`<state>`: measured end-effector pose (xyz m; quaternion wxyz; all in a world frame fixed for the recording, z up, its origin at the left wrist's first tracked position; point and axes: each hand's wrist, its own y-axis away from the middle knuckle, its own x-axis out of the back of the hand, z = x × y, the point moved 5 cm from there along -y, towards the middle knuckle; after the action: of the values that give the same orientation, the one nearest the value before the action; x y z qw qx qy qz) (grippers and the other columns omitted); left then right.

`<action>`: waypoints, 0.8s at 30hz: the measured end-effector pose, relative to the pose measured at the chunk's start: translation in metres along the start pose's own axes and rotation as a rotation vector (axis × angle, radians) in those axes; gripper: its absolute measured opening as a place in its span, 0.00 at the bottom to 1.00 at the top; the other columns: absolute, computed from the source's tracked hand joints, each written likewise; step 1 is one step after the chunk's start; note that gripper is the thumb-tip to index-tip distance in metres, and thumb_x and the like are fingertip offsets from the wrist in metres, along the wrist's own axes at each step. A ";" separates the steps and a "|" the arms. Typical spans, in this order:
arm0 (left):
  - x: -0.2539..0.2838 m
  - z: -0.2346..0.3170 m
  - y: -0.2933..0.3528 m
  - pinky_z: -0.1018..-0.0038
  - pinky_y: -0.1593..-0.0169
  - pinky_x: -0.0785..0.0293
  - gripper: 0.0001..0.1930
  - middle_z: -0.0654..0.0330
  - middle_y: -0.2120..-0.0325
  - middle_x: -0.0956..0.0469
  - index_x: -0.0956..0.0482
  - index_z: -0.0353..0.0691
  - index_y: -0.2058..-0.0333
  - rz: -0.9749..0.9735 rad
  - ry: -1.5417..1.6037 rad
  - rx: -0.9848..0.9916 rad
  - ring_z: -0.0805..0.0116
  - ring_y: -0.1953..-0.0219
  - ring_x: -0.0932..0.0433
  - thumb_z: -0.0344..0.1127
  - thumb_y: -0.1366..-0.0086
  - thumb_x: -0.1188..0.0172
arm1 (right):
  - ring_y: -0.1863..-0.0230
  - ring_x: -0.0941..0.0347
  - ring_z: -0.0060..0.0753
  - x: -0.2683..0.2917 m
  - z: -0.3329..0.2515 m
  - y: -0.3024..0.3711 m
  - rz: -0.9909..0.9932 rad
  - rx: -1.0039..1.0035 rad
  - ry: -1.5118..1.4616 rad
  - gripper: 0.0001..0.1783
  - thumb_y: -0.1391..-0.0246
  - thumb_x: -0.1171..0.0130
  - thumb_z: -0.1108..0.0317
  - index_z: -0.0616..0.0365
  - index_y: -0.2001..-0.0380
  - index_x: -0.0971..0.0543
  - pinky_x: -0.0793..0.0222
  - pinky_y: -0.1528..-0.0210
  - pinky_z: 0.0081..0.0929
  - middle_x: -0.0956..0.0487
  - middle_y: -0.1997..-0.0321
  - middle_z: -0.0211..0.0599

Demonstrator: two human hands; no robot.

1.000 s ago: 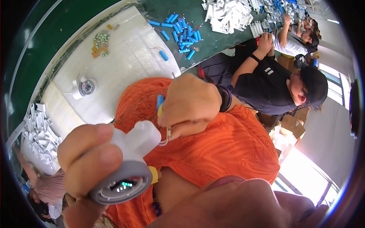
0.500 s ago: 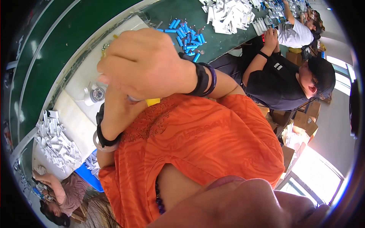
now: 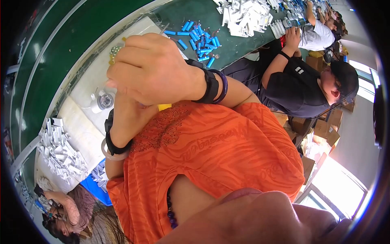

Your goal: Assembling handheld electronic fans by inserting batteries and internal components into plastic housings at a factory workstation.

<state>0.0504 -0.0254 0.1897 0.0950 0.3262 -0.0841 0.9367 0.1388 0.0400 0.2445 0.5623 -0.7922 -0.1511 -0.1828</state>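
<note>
My right hand [image 3: 156,67] is closed, knuckles up, in front of my chest. It lies over my left hand [image 3: 136,112] and hides most of it, including the fingers. Whatever sits between the two hands is covered. A black strap [image 3: 211,86] and a dark bangle circle my right wrist; another black strap and a pale bangle [image 3: 111,151] are on the left. Beside the left hand a small yellow piece [image 3: 164,107] shows against my orange shirt. Past my right knuckles a thin rod tip [image 3: 164,29] sticks out; I cannot tell whether I hold it.
Blue cylindrical cells with wires [image 3: 199,38] lie on the green table [image 3: 178,12]. White plastic parts form piles at the far right [image 3: 245,18] and left [image 3: 61,152]. A reel [image 3: 105,101] stands beyond my hands; a blue bin [image 3: 96,189] is at left. Co-workers sit on both sides.
My hands have shifted slightly right and stay together. A blue cell near my right hand now shows more fully. The co-worker at lower left has moved an arm.
</note>
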 end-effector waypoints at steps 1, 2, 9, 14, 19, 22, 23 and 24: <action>-0.001 -0.001 0.001 0.69 0.60 0.28 0.17 0.51 0.67 0.19 0.20 0.33 0.62 0.000 -0.001 0.001 0.57 0.61 0.21 0.25 0.55 0.38 | 0.79 0.35 0.30 0.000 0.000 0.000 0.001 0.000 -0.001 0.10 0.66 0.32 0.65 0.52 0.79 0.24 0.39 0.80 0.27 0.31 0.79 0.27; -0.001 -0.001 0.001 0.69 0.60 0.28 0.18 0.51 0.66 0.19 0.21 0.33 0.61 0.006 -0.005 0.008 0.57 0.61 0.21 0.25 0.55 0.37 | 0.79 0.35 0.30 -0.001 0.000 0.000 -0.001 -0.006 -0.002 0.10 0.66 0.33 0.65 0.52 0.79 0.24 0.39 0.80 0.27 0.31 0.79 0.26; -0.006 -0.005 -0.001 0.64 0.64 0.29 0.17 0.51 0.66 0.23 0.24 0.34 0.63 0.011 0.103 -0.009 0.50 0.63 0.24 0.26 0.56 0.36 | 0.78 0.34 0.30 -0.004 0.002 -0.001 -0.046 -0.045 0.049 0.11 0.66 0.33 0.65 0.52 0.80 0.25 0.39 0.80 0.27 0.32 0.81 0.26; -0.009 -0.006 -0.001 0.65 0.60 0.28 0.20 0.52 0.63 0.22 0.24 0.35 0.59 -0.025 0.136 0.005 0.51 0.60 0.23 0.27 0.55 0.35 | 0.78 0.34 0.30 -0.010 0.002 0.000 -0.024 -0.050 0.071 0.11 0.67 0.33 0.65 0.52 0.81 0.26 0.38 0.79 0.27 0.32 0.81 0.26; -0.004 0.001 -0.002 0.65 0.55 0.28 0.22 0.52 0.62 0.21 0.23 0.36 0.57 -0.031 0.161 -0.023 0.50 0.58 0.23 0.31 0.54 0.31 | 0.78 0.33 0.30 -0.014 0.002 0.002 -0.070 -0.078 0.054 0.09 0.67 0.34 0.66 0.52 0.80 0.25 0.37 0.78 0.27 0.31 0.81 0.26; -0.008 -0.008 0.000 0.63 0.52 0.29 0.25 0.52 0.59 0.23 0.24 0.36 0.55 -0.101 0.126 -0.033 0.50 0.54 0.25 0.35 0.53 0.29 | 0.76 0.29 0.33 -0.011 0.007 0.003 -0.095 -0.041 0.094 0.06 0.62 0.35 0.68 0.51 0.79 0.23 0.34 0.75 0.28 0.25 0.77 0.27; -0.006 -0.007 0.000 0.63 0.50 0.31 0.28 0.52 0.56 0.24 0.25 0.37 0.52 -0.052 0.105 -0.078 0.50 0.52 0.27 0.35 0.54 0.29 | 0.75 0.28 0.35 -0.008 0.010 0.003 -0.114 -0.045 0.084 0.05 0.60 0.35 0.69 0.52 0.78 0.22 0.33 0.74 0.29 0.23 0.75 0.28; -0.003 -0.007 0.002 0.62 0.48 0.32 0.31 0.52 0.54 0.25 0.27 0.37 0.49 0.007 0.076 -0.112 0.51 0.50 0.28 0.36 0.54 0.28 | 0.73 0.26 0.40 -0.010 0.013 0.006 -0.137 -0.048 0.047 0.06 0.59 0.35 0.70 0.53 0.74 0.20 0.31 0.72 0.31 0.21 0.72 0.31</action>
<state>0.0482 -0.0265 0.1820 0.1130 0.2845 -0.1338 0.9425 0.1347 0.0503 0.2307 0.5328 -0.7886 -0.1875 -0.2430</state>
